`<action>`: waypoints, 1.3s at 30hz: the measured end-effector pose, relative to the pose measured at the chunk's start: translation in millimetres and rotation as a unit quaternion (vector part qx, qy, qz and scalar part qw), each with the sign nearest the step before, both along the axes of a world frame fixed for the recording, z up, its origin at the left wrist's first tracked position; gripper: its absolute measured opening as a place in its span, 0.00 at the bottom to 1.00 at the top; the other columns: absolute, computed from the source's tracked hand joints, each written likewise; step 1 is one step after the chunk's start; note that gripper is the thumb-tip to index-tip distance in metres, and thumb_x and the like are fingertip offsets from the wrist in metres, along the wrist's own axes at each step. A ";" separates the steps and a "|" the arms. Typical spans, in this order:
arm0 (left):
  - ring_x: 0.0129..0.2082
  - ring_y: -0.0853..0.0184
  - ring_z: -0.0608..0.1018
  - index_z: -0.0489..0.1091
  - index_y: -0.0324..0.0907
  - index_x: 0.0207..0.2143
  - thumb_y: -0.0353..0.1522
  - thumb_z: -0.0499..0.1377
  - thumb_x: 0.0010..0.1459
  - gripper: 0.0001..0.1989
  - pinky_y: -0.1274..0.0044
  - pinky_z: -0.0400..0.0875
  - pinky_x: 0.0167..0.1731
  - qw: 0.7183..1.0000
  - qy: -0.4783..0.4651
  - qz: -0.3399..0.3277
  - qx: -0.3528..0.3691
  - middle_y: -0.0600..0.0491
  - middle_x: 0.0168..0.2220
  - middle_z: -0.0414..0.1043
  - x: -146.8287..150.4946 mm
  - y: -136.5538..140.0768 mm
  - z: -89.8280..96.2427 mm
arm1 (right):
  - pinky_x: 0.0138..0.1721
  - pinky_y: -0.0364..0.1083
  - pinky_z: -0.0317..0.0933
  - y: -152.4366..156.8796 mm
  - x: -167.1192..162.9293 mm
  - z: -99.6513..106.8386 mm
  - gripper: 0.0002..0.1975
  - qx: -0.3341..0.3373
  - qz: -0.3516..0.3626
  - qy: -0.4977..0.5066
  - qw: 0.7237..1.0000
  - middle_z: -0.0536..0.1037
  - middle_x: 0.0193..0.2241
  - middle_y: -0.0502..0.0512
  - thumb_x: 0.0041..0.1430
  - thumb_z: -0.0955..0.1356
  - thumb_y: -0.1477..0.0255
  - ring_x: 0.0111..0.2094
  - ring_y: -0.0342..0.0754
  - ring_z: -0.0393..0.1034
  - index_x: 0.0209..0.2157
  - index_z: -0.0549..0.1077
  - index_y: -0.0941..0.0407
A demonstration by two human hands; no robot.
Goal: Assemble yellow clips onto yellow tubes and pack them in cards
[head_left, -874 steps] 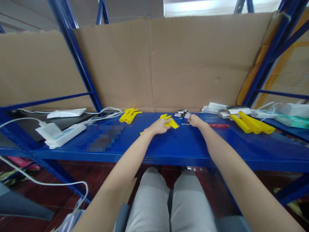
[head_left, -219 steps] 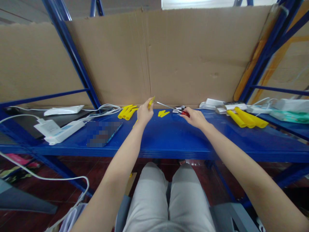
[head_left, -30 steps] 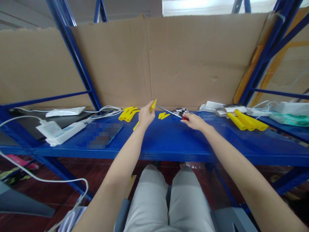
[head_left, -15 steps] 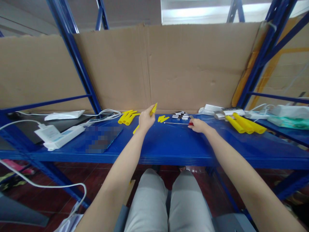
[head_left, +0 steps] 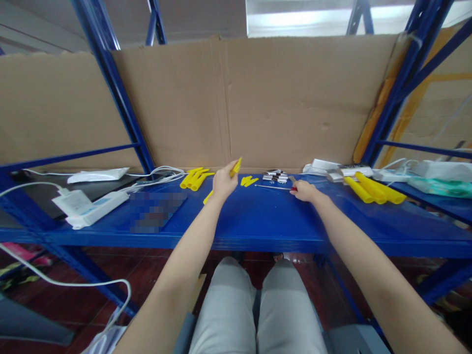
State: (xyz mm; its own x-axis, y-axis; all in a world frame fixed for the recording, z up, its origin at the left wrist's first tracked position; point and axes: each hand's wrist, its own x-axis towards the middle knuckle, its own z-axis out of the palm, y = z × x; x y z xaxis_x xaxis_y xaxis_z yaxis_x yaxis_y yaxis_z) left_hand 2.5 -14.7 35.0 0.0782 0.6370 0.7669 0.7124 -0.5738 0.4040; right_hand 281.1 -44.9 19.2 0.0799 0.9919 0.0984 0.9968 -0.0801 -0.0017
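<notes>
Yellow tool piece (head_left: 236, 167) is glossy and plain-coloured, its narrow tip jutting from the top of the left hand (head_left: 224, 183), whose fingers are curled around it over the desk (head_left: 265, 216), left of its middle, toward the far edge. More yellow shows beyond the wrist, seemingly its other end. The right hand (head_left: 304, 191) has its fingers closed on the red handle of a screwdriver (head_left: 275, 187); the slim metal shaft points toward the left hand.

Small flat yellow pieces (head_left: 249, 181) lie between the hands, with black-and-white parts (head_left: 275, 176) near the far edge. Hollow-ended yellow tubes (head_left: 195, 179) sit left along that edge; similar, larger tubes (head_left: 376, 189) lie toward the right, beside white boxes (head_left: 356, 170) bearing dark print too small to read. A white power strip (head_left: 101, 207) carries a bluish label, also unreadable. At the far right is a green-and-white packet (head_left: 442, 186), its contents hidden.
</notes>
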 end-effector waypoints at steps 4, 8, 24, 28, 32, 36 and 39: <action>0.53 0.60 0.75 0.71 0.40 0.53 0.25 0.56 0.57 0.21 0.72 0.67 0.54 1.000 -0.001 -0.004 -0.005 0.46 0.52 0.74 0.5 -0.4 0.3 | 0.49 0.53 0.62 -0.9 -1.8 0.7 0.14 0.012 0.002 0.013 1.000 0.74 0.50 0.66 0.62 0.63 0.70 0.52 0.57 0.68 0.47 0.71 0.59; 0.53 0.59 0.75 0.72 0.40 0.53 0.25 0.56 0.57 0.20 0.72 0.67 0.54 1.000 -0.003 -0.002 -0.008 0.46 0.52 0.74 1.1 -0.5 0.3 | 0.49 0.54 0.62 0.0 -1.8 0.2 0.14 0.018 0.005 0.023 1.000 0.73 0.50 0.65 0.61 0.64 0.70 0.52 0.57 0.68 0.47 0.70 0.58; 0.51 0.58 0.76 0.72 0.41 0.51 0.26 0.57 0.56 0.20 0.70 0.69 0.52 1.000 -0.019 -0.024 0.006 0.46 0.50 0.76 2.0 3.6 -2.6 | 0.52 0.57 0.60 2.1 -0.9 -2.0 0.15 0.026 0.007 0.035 0.999 0.71 0.54 0.65 0.61 0.63 0.70 0.55 0.59 0.65 0.49 0.68 0.58; 0.48 0.60 0.78 0.74 0.41 0.45 0.28 0.57 0.56 0.14 0.73 0.71 0.48 0.994 -0.090 -0.054 0.031 0.47 0.45 0.78 3.1 3.9 1.1 | 0.52 0.58 0.60 1.6 -1.4 -1.7 0.16 0.032 0.009 0.043 0.999 0.72 0.53 0.65 0.61 0.63 0.70 0.54 0.59 0.66 0.50 0.68 0.58; 0.25 0.67 0.77 0.69 0.40 0.27 0.33 0.57 0.59 0.09 0.79 0.72 0.29 0.965 -0.250 -0.073 -0.015 0.53 0.22 0.73 5.3 5.0 7.9 | 0.53 0.58 0.58 1.1 -1.7 -1.2 0.17 0.034 0.010 0.050 0.998 0.72 0.54 0.65 0.61 0.63 0.71 0.55 0.58 0.65 0.51 0.67 0.58; 0.12 0.75 0.64 0.62 0.41 0.26 0.35 0.53 0.62 0.11 0.84 0.60 0.15 0.893 -0.410 -0.140 -0.120 0.61 0.15 0.60 8.2 5.2 12.9 | 0.54 0.58 0.57 1.8 -1.5 -1.5 0.18 0.038 0.010 0.054 0.998 0.70 0.55 0.65 0.61 0.62 0.71 0.56 0.58 0.64 0.52 0.67 0.58; 0.13 0.77 0.64 0.61 0.42 0.29 0.30 0.52 0.62 0.07 0.85 0.61 0.15 0.844 -0.463 -0.158 -0.218 0.60 0.18 0.62 8.7 6.4 12.2 | 0.54 0.58 0.57 3.2 -1.2 -2.2 0.17 0.035 0.009 0.053 0.998 0.70 0.56 0.65 0.61 0.62 0.70 0.56 0.58 0.64 0.52 0.67 0.58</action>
